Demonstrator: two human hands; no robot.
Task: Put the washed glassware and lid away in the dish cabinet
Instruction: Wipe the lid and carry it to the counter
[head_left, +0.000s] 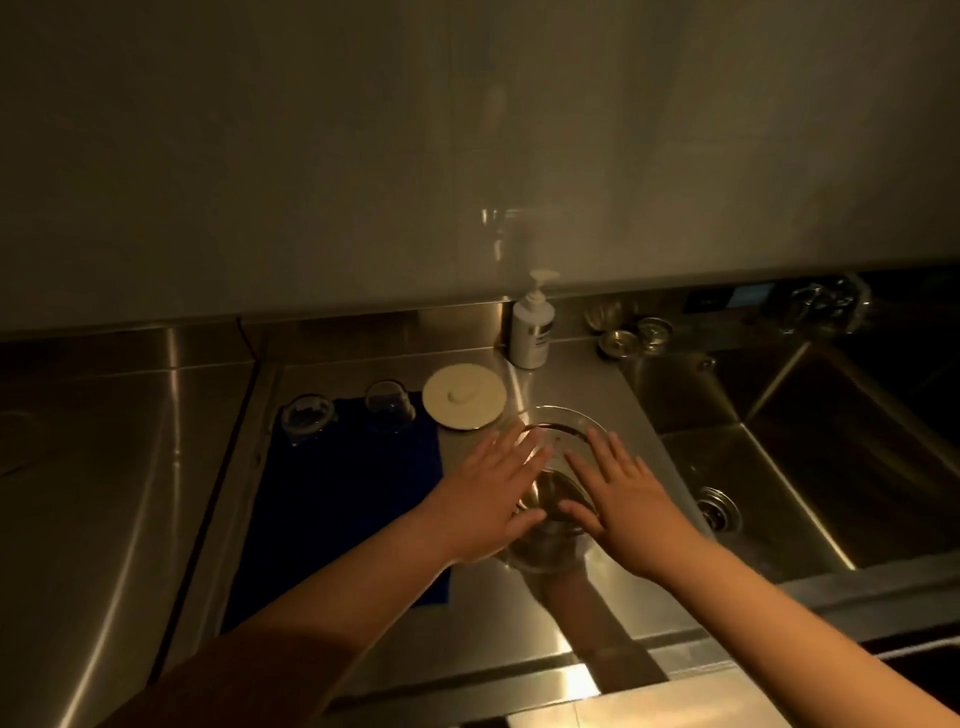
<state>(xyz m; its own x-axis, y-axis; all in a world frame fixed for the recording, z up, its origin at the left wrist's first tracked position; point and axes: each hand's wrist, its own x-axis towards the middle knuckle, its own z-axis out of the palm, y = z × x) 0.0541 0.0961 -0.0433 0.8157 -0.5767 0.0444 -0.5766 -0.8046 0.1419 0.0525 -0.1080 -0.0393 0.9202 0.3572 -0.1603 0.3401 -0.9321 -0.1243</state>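
Observation:
A clear glass bowl (550, 506) stands on the steel counter, and behind it lies a clear glass plate (563, 418). My left hand (485, 493) and my right hand (618, 499) are flat with fingers spread, one on each side of the bowl, over its rim. Neither hand grips anything. A round cream lid (464, 396) lies flat just left of the plate. Two small clear glasses (307, 417) (387, 404) stand at the far end of a dark blue mat (343, 499).
A white pump bottle (531, 327) stands at the back against the wall. Small metal cups (631, 332) sit to its right. A deep steel sink (810, 467) with a drain lies to the right. The steel counter (104, 467) stretches to the left.

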